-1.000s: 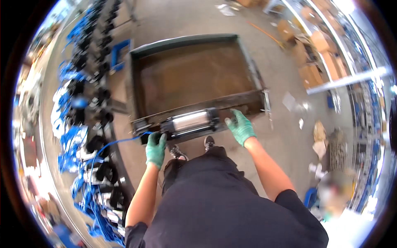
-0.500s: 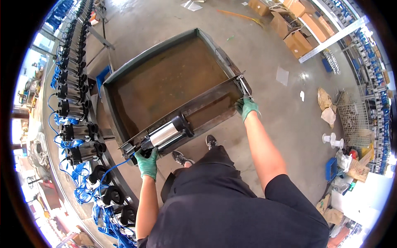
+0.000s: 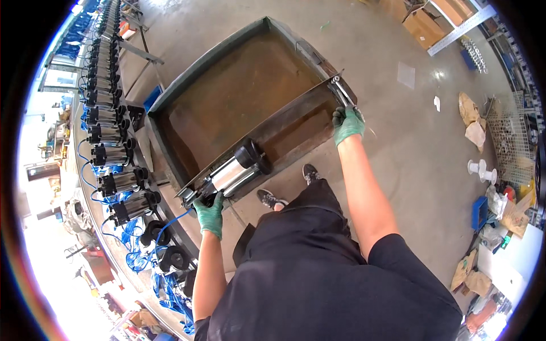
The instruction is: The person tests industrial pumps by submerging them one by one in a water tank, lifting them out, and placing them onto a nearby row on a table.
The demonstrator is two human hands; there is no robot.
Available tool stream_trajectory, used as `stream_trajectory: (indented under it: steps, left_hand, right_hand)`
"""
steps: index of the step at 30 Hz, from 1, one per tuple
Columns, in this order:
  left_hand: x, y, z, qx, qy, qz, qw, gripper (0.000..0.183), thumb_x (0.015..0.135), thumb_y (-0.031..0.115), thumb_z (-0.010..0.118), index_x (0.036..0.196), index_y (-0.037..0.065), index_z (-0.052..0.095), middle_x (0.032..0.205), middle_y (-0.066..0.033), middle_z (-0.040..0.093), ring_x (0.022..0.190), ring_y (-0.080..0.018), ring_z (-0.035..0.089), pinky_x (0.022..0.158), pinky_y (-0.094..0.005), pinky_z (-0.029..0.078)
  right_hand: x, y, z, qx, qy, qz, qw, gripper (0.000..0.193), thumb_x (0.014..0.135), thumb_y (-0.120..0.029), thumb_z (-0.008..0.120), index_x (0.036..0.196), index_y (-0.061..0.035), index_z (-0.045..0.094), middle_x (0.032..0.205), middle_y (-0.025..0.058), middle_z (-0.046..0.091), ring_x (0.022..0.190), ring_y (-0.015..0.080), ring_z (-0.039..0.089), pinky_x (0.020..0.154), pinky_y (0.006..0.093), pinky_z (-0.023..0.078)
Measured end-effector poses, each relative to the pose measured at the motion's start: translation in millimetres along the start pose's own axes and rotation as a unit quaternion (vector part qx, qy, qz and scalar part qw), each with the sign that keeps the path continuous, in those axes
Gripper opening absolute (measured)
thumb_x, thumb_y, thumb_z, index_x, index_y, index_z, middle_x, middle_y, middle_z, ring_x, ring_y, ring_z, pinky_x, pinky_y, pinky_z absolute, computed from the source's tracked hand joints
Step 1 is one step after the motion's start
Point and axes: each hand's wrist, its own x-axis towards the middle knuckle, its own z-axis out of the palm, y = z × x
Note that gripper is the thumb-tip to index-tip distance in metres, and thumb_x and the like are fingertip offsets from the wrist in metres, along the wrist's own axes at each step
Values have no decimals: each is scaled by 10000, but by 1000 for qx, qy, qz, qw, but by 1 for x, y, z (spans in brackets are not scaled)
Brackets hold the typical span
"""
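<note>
A submersible pump (image 3: 230, 174) with a shiny steel cylinder and black ends lies tilted along the near ledge of a large metal water tank (image 3: 199, 62). My gloved left hand (image 3: 210, 217) is closed on the pump's lower left end, where a blue cable (image 3: 172, 224) runs off to the left. Over the tank's right corner, my gloved right hand (image 3: 348, 124) has its fingers curled at the lower end of a slim, shiny metal tool (image 3: 343, 92). That tool's exact kind is unclear, and my glove partly hides it.
A long row of similar pumps (image 3: 111, 154) stands on the bench at left, with blue cable coils (image 3: 136, 260) nearer me. On the right are a wire mesh basket (image 3: 509, 136), a white spool (image 3: 481, 170) and a blue bin (image 3: 479, 212). Cardboard boxes (image 3: 424, 27) sit at far right.
My view has shifted, so the tank sits slightly higher and the surroundings are displaced. My right hand has moved up closer onto the metal tool. My left hand stays at the pump's end.
</note>
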Motion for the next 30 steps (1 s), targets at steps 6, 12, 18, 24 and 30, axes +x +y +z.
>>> stream_trajectory:
  steps: [6,12,18,24,30]
  left_hand:
    - [1,-6,-5,-26,-5,-5,1000,513,885,113,833,1254,94,477,1068,-52,653,855,-142,615,675,-274,517]
    - [0,-12,-10,-43,-13,-20,999,407,933,155,791,1241,146,525,1089,-12,620,936,-138,614,774,-305,555]
    - [-11,7,5,-77,-19,-8,997,346,940,114,773,1218,134,568,1047,-14,623,895,-141,618,785,-316,570]
    - [-9,-6,-1,-96,-22,9,995,219,951,90,754,1097,64,593,999,-51,643,874,-163,640,800,-329,582]
    - [-10,-14,-3,-92,-34,36,994,219,949,85,753,1093,56,590,1022,-58,648,896,-174,646,824,-339,588]
  right_hand:
    - [-103,-22,-16,-246,-337,45,908,274,1029,-224,644,1258,-75,663,867,69,703,732,141,645,691,282,536]
    - [-112,16,-7,-458,-465,97,751,281,1039,-304,613,1224,-99,665,868,44,683,749,129,613,698,319,516]
    - [-100,52,-8,-452,-535,-103,706,228,1036,-228,579,1198,-85,654,988,174,719,850,351,682,783,434,532]
    - [-111,33,6,-521,-532,-53,665,251,1048,-270,530,1144,-75,656,971,189,726,903,393,688,817,468,531]
    - [-121,17,26,-682,-484,-156,526,395,1061,-388,436,1045,-66,665,1007,189,737,954,401,700,817,524,530]
